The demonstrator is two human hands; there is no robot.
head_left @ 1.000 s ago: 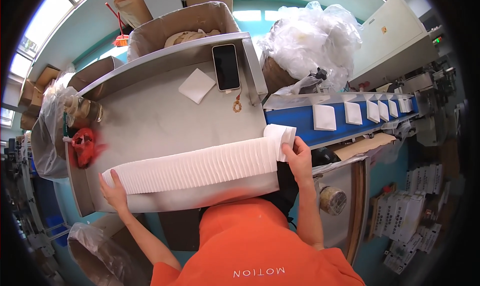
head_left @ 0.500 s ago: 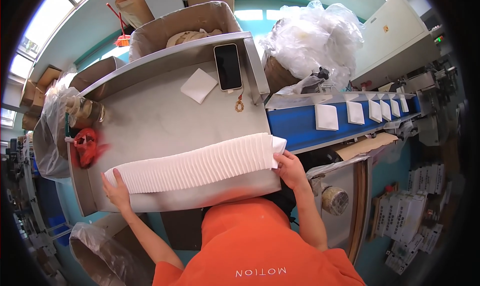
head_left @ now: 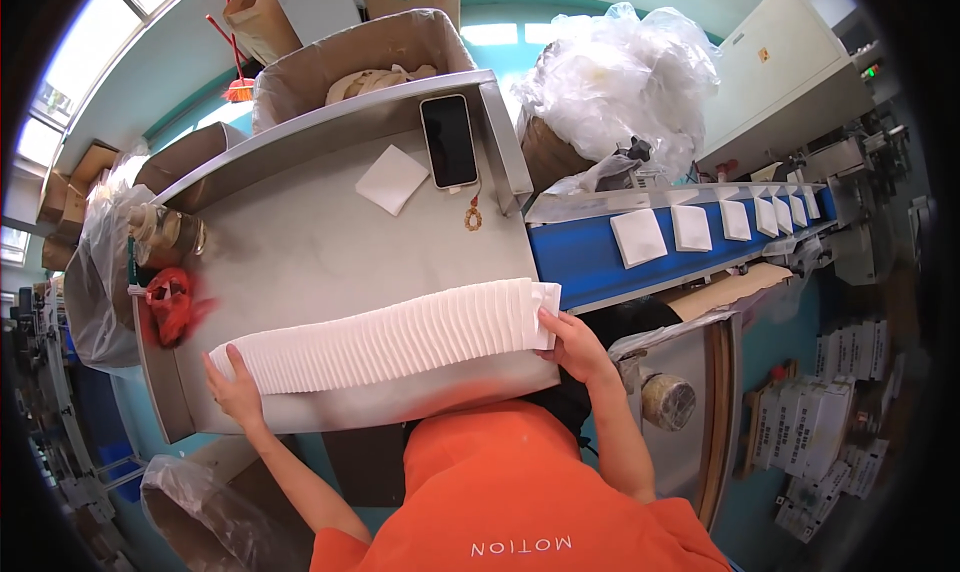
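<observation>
A long row of folded white paper napkins (head_left: pixel 380 344) stands on edge across the near part of the metal table. My left hand (head_left: pixel 236 390) braces the row's left end, thumb and fingers apart. At the other end, my right hand (head_left: pixel 572 344) pinches a folded napkin (head_left: pixel 547 312) between thumb and fingers, pressed against the row's right end. Part of that napkin is hidden by the fingers. Farther back on the table, a single napkin (head_left: pixel 393 180) lies flat, beside a dark-screened phone (head_left: pixel 449 140) with a beaded charm.
Several napkins lie spaced along a blue conveyor belt (head_left: pixel 590 267) at the right. The metal table (head_left: pixel 300 272) has raised walls at its back and left. A red plastic bag (head_left: pixel 170 305) sits at the left edge; a lined carton (head_left: pixel 360 47) stands behind.
My right hand has shifted slightly left and down, turning the napkin flatter against the row's end. Napkins on the belt have travelled left toward the table. My left hand has stayed put.
</observation>
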